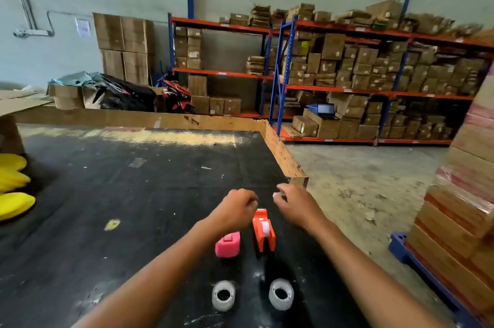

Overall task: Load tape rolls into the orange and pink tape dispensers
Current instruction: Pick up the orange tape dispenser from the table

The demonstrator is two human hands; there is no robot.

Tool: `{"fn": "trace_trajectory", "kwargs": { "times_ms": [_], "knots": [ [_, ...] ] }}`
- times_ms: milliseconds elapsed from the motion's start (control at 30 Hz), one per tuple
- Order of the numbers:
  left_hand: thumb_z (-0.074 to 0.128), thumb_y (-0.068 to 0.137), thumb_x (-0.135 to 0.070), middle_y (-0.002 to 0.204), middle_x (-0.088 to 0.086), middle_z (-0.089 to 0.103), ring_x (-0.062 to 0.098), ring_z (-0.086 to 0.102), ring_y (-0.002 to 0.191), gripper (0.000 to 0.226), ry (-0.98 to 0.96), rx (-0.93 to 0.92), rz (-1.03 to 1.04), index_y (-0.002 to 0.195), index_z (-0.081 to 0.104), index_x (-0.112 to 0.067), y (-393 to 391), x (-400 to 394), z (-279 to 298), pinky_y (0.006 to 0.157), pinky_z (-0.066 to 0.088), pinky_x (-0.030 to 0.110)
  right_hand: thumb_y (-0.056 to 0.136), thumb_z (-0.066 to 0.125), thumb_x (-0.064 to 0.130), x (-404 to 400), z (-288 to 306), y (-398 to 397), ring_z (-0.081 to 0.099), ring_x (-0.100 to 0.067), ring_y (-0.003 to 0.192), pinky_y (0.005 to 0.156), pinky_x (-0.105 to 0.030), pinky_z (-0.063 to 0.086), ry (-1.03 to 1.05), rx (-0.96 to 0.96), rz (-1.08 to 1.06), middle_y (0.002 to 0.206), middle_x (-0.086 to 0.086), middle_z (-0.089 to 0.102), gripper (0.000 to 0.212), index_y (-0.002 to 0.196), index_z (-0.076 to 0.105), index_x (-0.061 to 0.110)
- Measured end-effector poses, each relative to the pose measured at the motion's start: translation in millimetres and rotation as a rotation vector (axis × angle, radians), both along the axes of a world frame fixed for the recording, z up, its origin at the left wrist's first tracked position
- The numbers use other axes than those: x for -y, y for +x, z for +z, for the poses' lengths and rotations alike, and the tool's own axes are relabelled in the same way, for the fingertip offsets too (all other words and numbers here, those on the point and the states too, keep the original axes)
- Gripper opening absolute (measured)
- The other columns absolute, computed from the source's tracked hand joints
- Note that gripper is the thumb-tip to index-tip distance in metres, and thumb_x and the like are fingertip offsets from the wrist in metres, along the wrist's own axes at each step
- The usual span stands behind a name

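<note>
An orange tape dispenser stands on the black table with a whitish tape roll seated in it. To its left lies a pink dispenser. Two clear tape rolls rest nearer to me, one on the left and one on the right. My left hand is curled into a fist at the far tip of the orange dispenser; I cannot see whether anything is pinched in it. My right hand hovers just right of that tip, fingers loosely bent and apart, with nothing visible in it.
A raised wooden rim borders the table's far and right sides. Yellow objects lie at the left edge. Stacked cartons on a blue pallet stand at the right. Shelving full of boxes lines the back wall.
</note>
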State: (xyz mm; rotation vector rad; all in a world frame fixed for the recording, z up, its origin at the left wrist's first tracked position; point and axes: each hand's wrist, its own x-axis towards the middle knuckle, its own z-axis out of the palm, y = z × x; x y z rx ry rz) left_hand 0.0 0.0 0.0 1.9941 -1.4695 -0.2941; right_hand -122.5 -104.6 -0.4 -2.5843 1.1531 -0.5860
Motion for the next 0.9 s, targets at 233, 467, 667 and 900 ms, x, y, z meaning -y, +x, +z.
{"fn": "trace_trajectory", "kwargs": {
  "times_ms": [233, 467, 667, 900],
  "knots": [
    [0.041, 0.090, -0.003, 0.110, 0.030, 0.066, 0.041, 0.062, 0.102, 0.025, 0.208, -0.210, 0.090, 0.094, 0.062, 0.010, -22.8, 12.5, -31.0, 0.075, 0.048, 0.037, 0.089, 0.052, 0.016, -6.3, -51.0, -18.8, 0.041, -0.020, 0.068, 0.066, -0.034, 0.038, 0.485, 0.040, 0.077, 0.070, -0.026, 0.052, 0.034, 0.079, 0.061, -0.015],
    [0.039, 0.084, 0.003, 0.066, 0.014, 0.049, 0.025, 0.044, 0.067, 0.029, 0.084, -0.430, 0.201, 0.056, 0.045, -0.005, -26.1, 18.4, -43.5, 0.059, 0.033, 0.033, 0.083, 0.068, 0.016, -11.7, -79.3, -20.1, 0.061, -0.020, 0.069, 0.066, -0.033, 0.046, 0.407, 0.250, 0.032, 0.077, -0.016, 0.072, 0.018, 0.079, 0.072, 0.000],
    [0.043, 0.090, -0.005, 0.064, 0.008, 0.053, 0.018, 0.047, 0.057, 0.025, 0.027, -0.534, 0.291, 0.067, 0.053, -0.006, -39.6, 16.4, -58.4, 0.052, 0.036, 0.027, 0.077, 0.067, 0.007, -18.6, -83.6, -14.4, 0.069, -0.019, 0.075, 0.073, -0.038, 0.057, 0.371, 0.307, -0.090, 0.079, -0.006, 0.074, 0.007, 0.081, 0.071, 0.009],
    [0.058, 0.092, -0.038, 0.085, 0.010, 0.069, 0.025, 0.068, 0.087, 0.032, -0.113, -0.952, 0.331, 0.091, 0.066, -0.007, -38.4, 19.8, -51.8, 0.077, 0.061, 0.042, 0.081, 0.066, 0.017, -26.5, -64.2, -25.5, 0.065, -0.018, 0.079, 0.072, -0.038, 0.054, 0.143, 0.429, 0.047, 0.085, -0.003, 0.070, 0.009, 0.087, 0.070, 0.012]
  ]
}}
